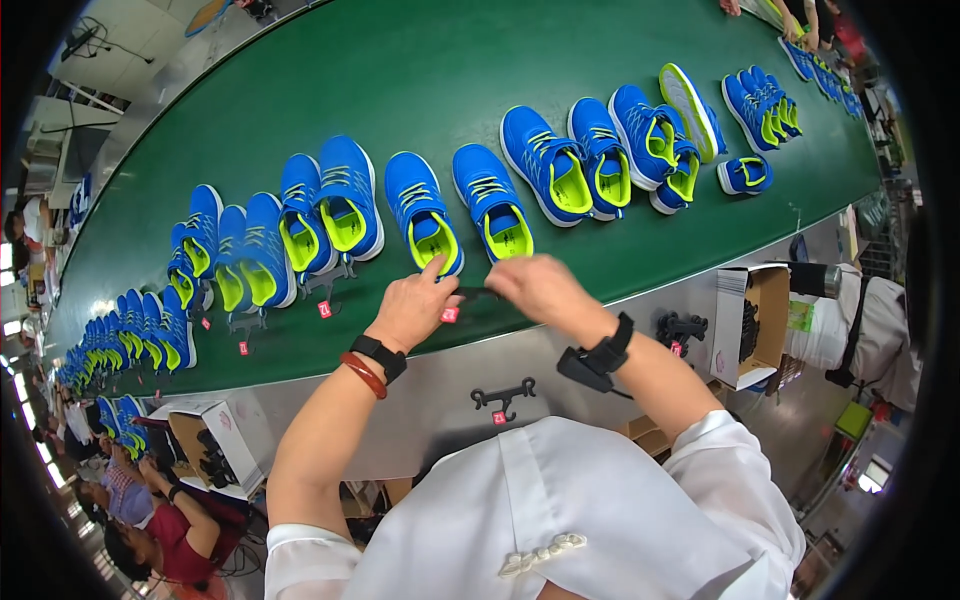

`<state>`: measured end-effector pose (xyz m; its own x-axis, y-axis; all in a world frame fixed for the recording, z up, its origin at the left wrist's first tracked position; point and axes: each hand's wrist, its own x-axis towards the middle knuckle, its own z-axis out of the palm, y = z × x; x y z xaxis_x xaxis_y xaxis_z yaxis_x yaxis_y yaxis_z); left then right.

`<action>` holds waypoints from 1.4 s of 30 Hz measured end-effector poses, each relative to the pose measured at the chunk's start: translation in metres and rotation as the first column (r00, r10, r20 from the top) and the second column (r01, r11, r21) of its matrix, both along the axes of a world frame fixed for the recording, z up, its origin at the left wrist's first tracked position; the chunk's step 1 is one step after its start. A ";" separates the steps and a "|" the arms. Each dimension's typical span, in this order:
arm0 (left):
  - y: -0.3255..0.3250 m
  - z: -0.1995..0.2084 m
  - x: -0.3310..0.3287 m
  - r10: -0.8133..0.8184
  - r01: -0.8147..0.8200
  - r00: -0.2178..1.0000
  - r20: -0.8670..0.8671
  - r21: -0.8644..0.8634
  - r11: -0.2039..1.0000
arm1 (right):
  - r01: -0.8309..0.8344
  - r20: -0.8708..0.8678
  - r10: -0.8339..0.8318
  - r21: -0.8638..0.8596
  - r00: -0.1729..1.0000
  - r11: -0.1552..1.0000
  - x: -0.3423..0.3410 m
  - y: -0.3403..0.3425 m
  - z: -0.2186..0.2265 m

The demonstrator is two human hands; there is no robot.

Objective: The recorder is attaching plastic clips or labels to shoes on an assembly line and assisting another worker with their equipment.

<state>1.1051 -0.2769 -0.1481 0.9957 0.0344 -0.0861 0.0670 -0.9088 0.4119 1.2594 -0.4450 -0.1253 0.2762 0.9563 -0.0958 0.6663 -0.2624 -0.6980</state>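
At the near edge of the green belt, my left hand [408, 312] is closed on a black plastic shoe hanger [476, 294] with a red tag [449, 315]. My right hand [548, 292], a little blurred, pinches the hanger's other end. The hanger lies behind the heels of two blue sneakers with lime-green linings, a left one [407, 180] and a right one [482, 180]. Their toes point away from me, and a gap separates them. My left index finger reaches to the left sneaker's heel. My fingers partly cover the hanger.
More blue sneakers [545, 150] line the green belt [440, 90] on both sides, several on hangers at the left. A loose hanger [503, 398] lies on the metal ledge [420, 400]. Boxes of hangers stand at right [768, 330] and left [195, 440]. Co-workers [190, 520] sit at lower left.
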 end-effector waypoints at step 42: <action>-0.007 0.032 0.006 0.378 -0.359 0.896 0.232 -0.120 0.926 | -0.228 0.185 0.240 -0.085 0.953 0.970 -0.019 -0.071 -0.029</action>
